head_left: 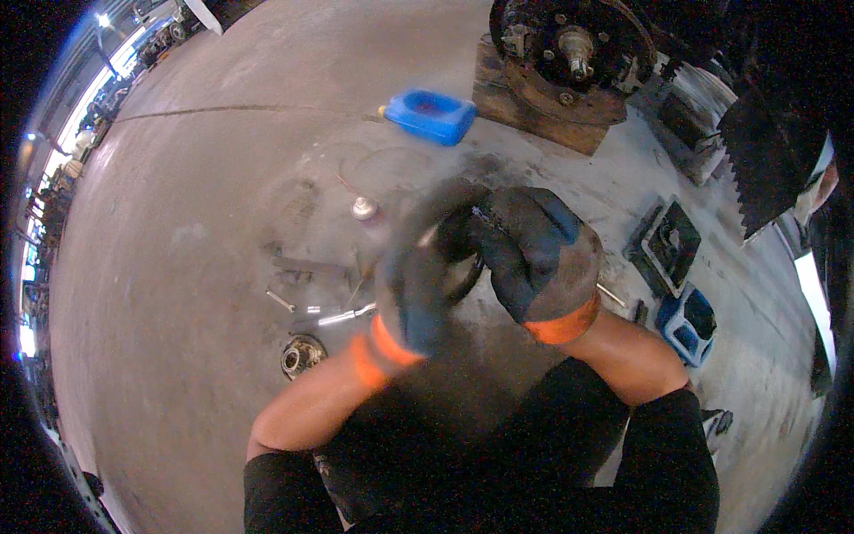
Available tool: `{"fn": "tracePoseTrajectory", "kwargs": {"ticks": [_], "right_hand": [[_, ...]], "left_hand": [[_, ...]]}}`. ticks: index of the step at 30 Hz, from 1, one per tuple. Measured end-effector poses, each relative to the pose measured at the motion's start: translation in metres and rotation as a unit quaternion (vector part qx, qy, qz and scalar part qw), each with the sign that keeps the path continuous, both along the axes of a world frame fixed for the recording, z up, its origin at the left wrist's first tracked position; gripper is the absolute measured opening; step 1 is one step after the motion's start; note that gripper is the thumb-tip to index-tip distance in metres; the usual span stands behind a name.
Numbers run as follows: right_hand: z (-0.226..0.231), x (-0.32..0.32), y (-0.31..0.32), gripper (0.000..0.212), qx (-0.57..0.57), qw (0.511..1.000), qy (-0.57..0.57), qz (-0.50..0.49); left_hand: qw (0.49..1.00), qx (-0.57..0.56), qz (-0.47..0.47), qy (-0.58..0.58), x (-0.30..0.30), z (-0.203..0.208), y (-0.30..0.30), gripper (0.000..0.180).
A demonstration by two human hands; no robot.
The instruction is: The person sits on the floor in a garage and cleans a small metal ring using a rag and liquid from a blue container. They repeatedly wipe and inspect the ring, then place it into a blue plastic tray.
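Note:
Both my hands wear dark gloves with orange cuffs and meet above the floor, close together. My left hand [412, 289] is smeared by motion, closed at the near left side of a dark ring-shaped part [449, 203] that is blurred as well. Against the right side of this ring sits my right hand [544, 254], its fingers curled into a fist. A small glint shows at those fingers, but what they grip is hidden. Below the ring, a socket-wrench-like silver tool [347, 315] lies on the floor by my left wrist.
A wheel hub with brake assembly [574, 53] stands on a wooden board [534, 125] ahead. Nearby lies a blue jug [431, 116]. A small silver-topped can [363, 208], a bolt [281, 301] and a greasy hub [303, 356] are left; a black tray [672, 245] and blue container [687, 325] right.

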State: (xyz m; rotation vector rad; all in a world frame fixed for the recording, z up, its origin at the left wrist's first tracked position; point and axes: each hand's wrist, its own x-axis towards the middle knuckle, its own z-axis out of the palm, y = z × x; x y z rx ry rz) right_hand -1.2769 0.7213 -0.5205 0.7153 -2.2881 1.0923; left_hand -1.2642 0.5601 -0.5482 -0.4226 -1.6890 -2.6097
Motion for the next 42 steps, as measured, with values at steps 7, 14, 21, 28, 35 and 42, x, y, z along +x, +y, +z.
{"fn": "tracePoseTrajectory", "kwargs": {"ticks": [7, 14, 21, 28, 35, 42], "right_hand": [[0.004, -0.007, 0.003, 0.023, 0.073, 0.995, 0.060, 0.021], [-0.008, -0.025, 0.001, 0.019, 0.087, 0.991, 0.064, 0.073], [-0.017, -0.023, -0.006, 0.019, -0.019, 0.963, -0.269, 0.010], [-0.001, -0.015, -0.015, 0.020, -0.209, 0.893, -0.393, 0.070], [-0.004, -0.001, -0.025, 0.022, -0.136, 0.966, -0.220, 0.013], [-0.008, -0.004, -0.027, 0.023, -0.151, 0.958, -0.241, 0.022]], "left_hand": [[0.988, -0.132, -0.065, 0.039, -0.006, -0.010, -0.030, 0.056], [0.935, -0.336, 0.007, 0.110, -0.003, 0.013, -0.038, 0.051], [0.914, -0.204, 0.176, 0.304, -0.024, -0.023, -0.013, 0.062], [0.982, 0.019, 0.109, 0.155, -0.015, -0.029, 0.005, 0.053], [0.977, 0.100, 0.145, 0.123, -0.009, -0.014, 0.015, 0.048], [0.961, 0.208, 0.167, 0.069, -0.016, -0.006, 0.013, 0.050]]}}
